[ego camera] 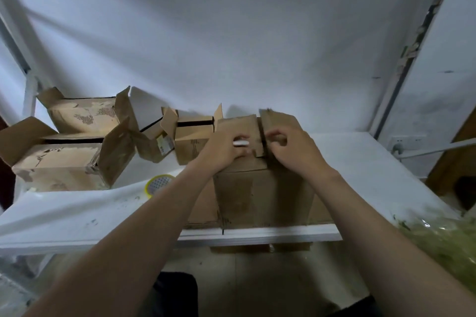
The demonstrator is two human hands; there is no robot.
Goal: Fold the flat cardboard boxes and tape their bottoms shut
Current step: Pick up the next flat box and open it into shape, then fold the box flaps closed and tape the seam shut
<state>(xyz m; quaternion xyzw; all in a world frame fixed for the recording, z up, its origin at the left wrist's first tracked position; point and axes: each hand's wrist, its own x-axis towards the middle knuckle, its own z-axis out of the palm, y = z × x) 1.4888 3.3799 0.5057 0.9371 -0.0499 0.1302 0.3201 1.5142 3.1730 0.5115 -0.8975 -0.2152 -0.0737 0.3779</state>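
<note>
Dark clothing (177,293): lowest item, nearer me than both hands.

Table (360,167): white, beneath everything listed below; its near edge runs under my forearms.

Cardboard box (257,195): brown, standing on the table directly under both hands, 2 flaps raised at its top.

Left flap (239,123): upright behind my left hand's fingers.

Right flap (279,121): upright behind my right hand; a narrow gap parts the 2 flaps.

Left hand (221,152): fingers curled round a small white object (241,143), holding it against the left flap.

Right hand (291,147): fingers curled at the right flap's inner edge; I cannot tell whether they pinch anything.

Tape roll (157,183): yellow-rimmed, lying on the table left of my left wrist, apart from it.

Small boxes (193,141), 2: just left of my left hand, flaps open.

Large boxes (59,162), 2: worn, farther left, flaps open.

Green bundle (445,239): right of my right forearm, blurred.
</note>
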